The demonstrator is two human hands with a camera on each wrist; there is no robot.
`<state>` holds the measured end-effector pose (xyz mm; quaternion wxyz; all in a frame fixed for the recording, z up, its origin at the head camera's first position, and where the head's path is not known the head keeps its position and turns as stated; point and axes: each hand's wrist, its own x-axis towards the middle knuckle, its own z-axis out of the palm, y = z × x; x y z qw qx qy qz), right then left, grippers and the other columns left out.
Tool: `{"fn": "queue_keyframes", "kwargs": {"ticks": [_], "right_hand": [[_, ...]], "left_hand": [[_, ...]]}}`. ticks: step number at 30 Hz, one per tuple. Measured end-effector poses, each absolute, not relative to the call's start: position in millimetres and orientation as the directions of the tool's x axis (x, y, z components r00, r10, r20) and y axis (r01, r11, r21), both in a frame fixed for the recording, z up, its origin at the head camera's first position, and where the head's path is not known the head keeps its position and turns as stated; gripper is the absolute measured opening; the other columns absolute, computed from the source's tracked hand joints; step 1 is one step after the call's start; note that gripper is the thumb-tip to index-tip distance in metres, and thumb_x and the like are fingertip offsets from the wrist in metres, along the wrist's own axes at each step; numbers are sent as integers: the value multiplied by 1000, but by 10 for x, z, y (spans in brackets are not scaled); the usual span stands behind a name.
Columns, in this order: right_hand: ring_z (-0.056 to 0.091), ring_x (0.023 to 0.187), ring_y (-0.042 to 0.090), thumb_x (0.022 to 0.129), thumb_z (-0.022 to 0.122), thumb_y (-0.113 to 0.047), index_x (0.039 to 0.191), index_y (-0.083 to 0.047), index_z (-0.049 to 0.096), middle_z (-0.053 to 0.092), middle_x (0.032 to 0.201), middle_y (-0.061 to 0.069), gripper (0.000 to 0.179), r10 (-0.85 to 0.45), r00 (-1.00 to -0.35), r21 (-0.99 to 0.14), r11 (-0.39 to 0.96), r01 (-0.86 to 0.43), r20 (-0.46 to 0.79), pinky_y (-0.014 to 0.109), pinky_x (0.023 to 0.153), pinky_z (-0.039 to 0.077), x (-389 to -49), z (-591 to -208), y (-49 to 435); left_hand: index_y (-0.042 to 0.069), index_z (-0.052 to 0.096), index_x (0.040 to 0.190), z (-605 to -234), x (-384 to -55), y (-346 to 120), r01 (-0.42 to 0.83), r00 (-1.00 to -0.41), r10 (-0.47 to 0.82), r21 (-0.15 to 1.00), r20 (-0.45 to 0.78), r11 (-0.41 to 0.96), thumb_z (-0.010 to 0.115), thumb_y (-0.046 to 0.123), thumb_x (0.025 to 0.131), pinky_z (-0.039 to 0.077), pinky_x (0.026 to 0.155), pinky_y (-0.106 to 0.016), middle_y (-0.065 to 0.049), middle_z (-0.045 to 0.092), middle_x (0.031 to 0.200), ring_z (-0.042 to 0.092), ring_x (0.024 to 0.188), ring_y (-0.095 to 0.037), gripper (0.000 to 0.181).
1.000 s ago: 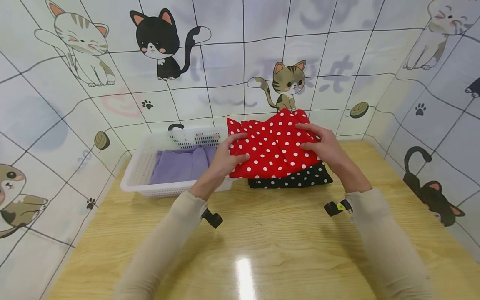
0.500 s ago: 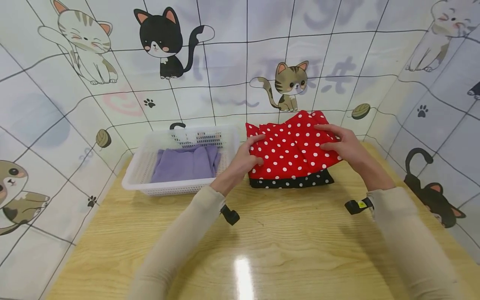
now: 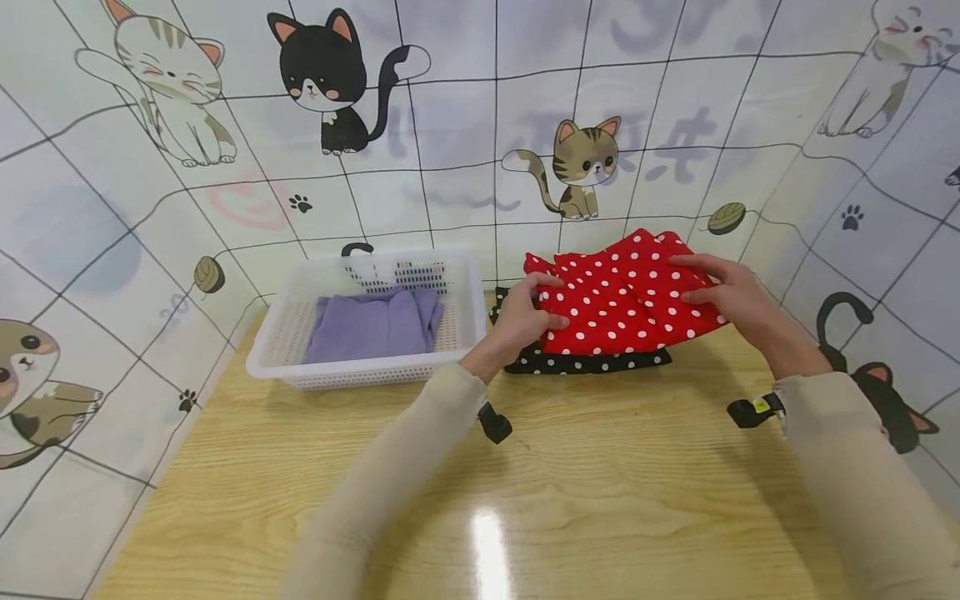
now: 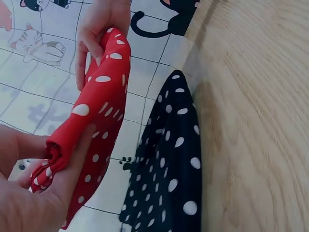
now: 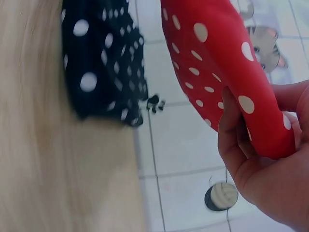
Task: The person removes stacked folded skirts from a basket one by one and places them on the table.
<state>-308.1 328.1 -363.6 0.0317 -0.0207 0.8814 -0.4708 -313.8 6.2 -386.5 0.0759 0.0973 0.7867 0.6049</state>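
A folded red cloth with white polka dots [image 3: 622, 300] hangs in the air between both hands. My left hand [image 3: 519, 315] grips its left edge, thumb on one face and fingers on the other, as the left wrist view shows. At the opposite edge my right hand [image 3: 731, 296] pinches the cloth between thumb and fingers. Below and partly behind it, a folded black cloth with white dots [image 3: 592, 363] lies on the table; in both wrist views a gap separates the two cloths.
A white plastic basket [image 3: 360, 371] stands left of the black cloth, near the back wall. Inside it lies a folded purple cloth [image 3: 375, 325]. The wooden table [image 3: 585, 467] meets walls [image 3: 450, 108] printed with cartoon cats at the back and sides.
Both hands have carried the red cloth to the right, away from the basket. More of the black cloth's left end now shows. The basket and purple cloth have stayed put.
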Motion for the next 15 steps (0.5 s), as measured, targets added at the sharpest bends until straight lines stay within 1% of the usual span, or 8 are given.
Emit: {"fn": "queue_keyframes", "kwargs": {"ticks": [4,8,10,13,14,15], "right_hand": [[29,143,41,102,62,-17,161,-15,35,21,167,24,64,-43,-998,-816,578,11,-44,11,76,55,-3093,-3680,3424],[24,146,47,102,62,-15,160,-12,36,21,166,27,64,-15,-999,-787,617,25,-44,11,73,52,-3109,-3737,3568],[22,147,50,101,63,-16,160,-11,35,21,166,29,65,1,-999,-770,637,39,-50,11,71,51,-3112,-3770,3652],[23,146,52,101,62,-16,158,-9,39,21,165,32,62,36,-998,-740,670,59,-47,11,68,49,-3119,-3820,3782],[23,145,53,101,62,-15,157,-8,41,22,165,32,60,49,-998,-730,680,66,-44,11,67,48,-3121,-3836,3824],[24,144,53,101,61,-14,155,-6,43,22,164,33,58,69,-997,-717,692,79,-44,11,67,47,-3126,-3852,3863]], "left_hand": [[19,65,124,-3927,-3141,215,67,-981,193,963,16,262,81,6,86,63,89,-38,-8,57,132,54,122,-25,43],[20,66,121,-4018,-3138,404,92,-985,168,942,39,323,82,10,87,63,87,-34,-5,58,129,53,119,-21,39],[20,66,121,-4053,-3132,508,100,-985,166,935,45,340,82,11,86,63,86,-32,-4,59,128,54,116,-20,39],[19,66,123,-4088,-3133,660,114,-981,187,928,49,355,83,12,86,63,83,-29,-4,61,126,56,111,-18,41],[19,65,126,-4093,-3133,706,119,-978,202,923,46,365,83,12,87,63,82,-28,-3,60,127,55,110,-16,44],[18,65,130,-4098,-3136,749,119,-974,226,924,36,364,82,11,87,63,80,-28,-5,61,127,58,107,-17,48]]}}
